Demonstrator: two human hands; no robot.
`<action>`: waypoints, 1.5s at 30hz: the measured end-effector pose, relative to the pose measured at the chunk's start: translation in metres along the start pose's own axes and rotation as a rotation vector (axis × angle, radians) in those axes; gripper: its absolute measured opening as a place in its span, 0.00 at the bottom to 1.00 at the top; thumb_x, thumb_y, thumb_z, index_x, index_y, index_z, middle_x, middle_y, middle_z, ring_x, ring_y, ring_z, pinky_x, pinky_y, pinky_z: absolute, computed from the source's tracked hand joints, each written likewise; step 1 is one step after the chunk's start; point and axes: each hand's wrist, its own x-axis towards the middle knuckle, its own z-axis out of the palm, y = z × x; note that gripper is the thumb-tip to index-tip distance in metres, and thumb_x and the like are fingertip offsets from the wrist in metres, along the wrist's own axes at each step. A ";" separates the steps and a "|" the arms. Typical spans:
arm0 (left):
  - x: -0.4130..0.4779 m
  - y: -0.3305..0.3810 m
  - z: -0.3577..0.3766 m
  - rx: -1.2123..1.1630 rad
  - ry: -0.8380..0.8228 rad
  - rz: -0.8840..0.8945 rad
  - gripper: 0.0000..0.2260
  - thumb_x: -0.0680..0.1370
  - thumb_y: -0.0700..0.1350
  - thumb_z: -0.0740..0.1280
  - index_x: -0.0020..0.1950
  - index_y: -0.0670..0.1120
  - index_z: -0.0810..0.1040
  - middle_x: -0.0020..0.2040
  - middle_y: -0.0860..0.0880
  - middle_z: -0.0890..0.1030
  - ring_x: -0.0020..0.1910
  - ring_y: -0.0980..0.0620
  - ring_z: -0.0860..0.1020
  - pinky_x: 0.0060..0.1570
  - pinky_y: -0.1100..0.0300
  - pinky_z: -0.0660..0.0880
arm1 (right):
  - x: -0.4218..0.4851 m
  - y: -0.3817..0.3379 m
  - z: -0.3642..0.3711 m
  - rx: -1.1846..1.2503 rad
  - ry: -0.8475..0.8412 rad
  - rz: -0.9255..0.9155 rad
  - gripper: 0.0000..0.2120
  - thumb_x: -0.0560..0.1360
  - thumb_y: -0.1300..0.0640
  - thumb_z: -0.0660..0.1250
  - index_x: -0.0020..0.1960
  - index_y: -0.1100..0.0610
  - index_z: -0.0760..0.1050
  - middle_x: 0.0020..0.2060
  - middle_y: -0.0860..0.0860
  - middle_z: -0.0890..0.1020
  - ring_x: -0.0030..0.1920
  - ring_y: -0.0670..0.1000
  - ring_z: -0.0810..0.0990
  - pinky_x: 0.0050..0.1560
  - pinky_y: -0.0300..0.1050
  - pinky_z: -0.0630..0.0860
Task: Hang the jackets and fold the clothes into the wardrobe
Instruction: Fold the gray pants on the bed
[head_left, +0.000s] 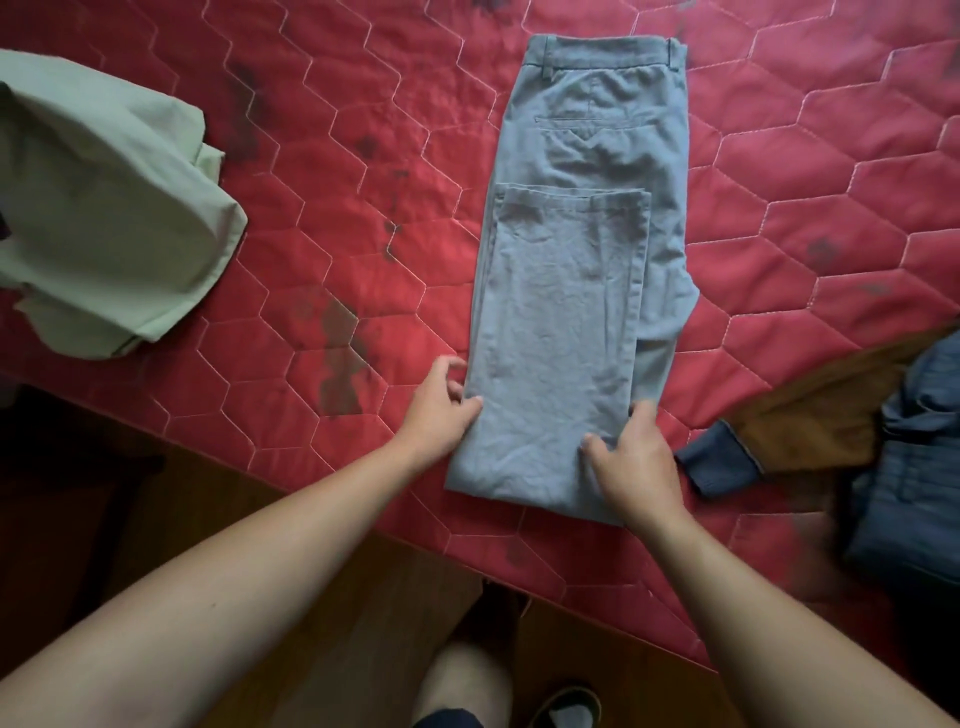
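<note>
The grey trousers (566, 291) lie lengthwise on the bed (363, 182), legs doubled back over the seat so the fold sits nearest the person. The left hand (441, 410) pinches the fold's left edge. The right hand (636, 462) curls over the right edge, seemingly gripping it, probably to lift that end for another fold.

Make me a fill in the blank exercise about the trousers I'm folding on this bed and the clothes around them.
1. The grey trousers lie on a quilted ____ mattress.
2. Their legs are folded up toward the ____.
3. A pale ____ garment lies to their left.
4. The blue jacket with brown lining lies to their ____.
Missing words: red; waistband; green; right.
</note>
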 end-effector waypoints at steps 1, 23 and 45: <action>0.000 0.002 0.004 0.108 0.072 0.094 0.23 0.74 0.42 0.72 0.68 0.51 0.71 0.51 0.48 0.78 0.46 0.53 0.78 0.52 0.55 0.76 | -0.001 -0.005 -0.002 -0.072 0.115 -0.093 0.29 0.73 0.52 0.73 0.68 0.58 0.65 0.61 0.62 0.76 0.61 0.66 0.75 0.59 0.60 0.75; 0.140 0.074 0.024 0.997 -0.016 0.582 0.36 0.81 0.67 0.48 0.83 0.51 0.43 0.83 0.44 0.38 0.81 0.42 0.36 0.79 0.42 0.42 | 0.145 -0.068 -0.022 -0.752 0.017 -0.439 0.51 0.75 0.27 0.58 0.83 0.53 0.37 0.82 0.57 0.38 0.81 0.63 0.35 0.77 0.71 0.39; 0.125 0.070 0.019 0.717 0.012 0.563 0.34 0.81 0.56 0.64 0.82 0.45 0.56 0.83 0.40 0.48 0.82 0.41 0.48 0.80 0.48 0.53 | 0.133 -0.062 -0.022 -0.448 0.212 -0.469 0.39 0.77 0.48 0.70 0.80 0.64 0.59 0.80 0.69 0.51 0.80 0.68 0.51 0.80 0.62 0.51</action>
